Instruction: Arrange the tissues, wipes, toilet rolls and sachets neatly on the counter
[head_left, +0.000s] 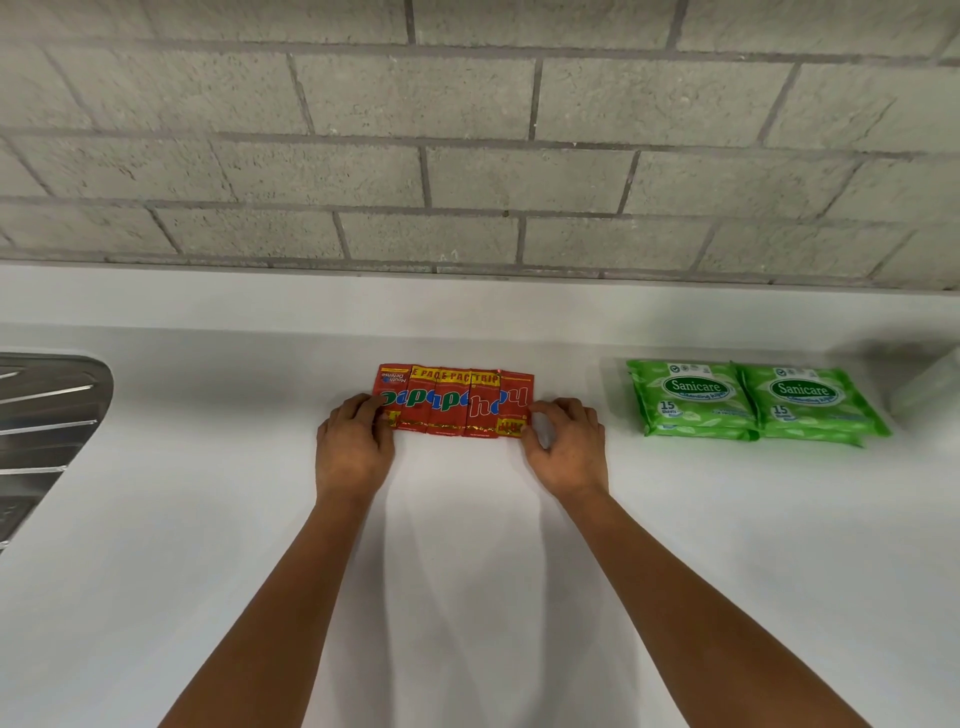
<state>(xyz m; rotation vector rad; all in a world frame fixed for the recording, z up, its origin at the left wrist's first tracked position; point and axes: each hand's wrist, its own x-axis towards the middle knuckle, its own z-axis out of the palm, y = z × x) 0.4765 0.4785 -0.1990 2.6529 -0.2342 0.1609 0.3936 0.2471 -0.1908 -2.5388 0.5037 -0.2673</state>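
Several red sachets (453, 401) lie overlapped in a flat row on the white counter (467, 545), near the middle. My left hand (353, 447) rests at the row's left end, fingers on the leftmost sachet. My right hand (566, 447) touches the right end, fingers curled against the last sachet. Green wipe packs (753, 402) lie side by side to the right, in two low stacks. A pale, blurred object (930, 389) sits at the far right edge; what it is I cannot tell.
A steel sink drainer (47, 415) takes up the counter's left edge. A grey block wall (467, 156) rises behind the counter's raised white back ledge (467, 301).
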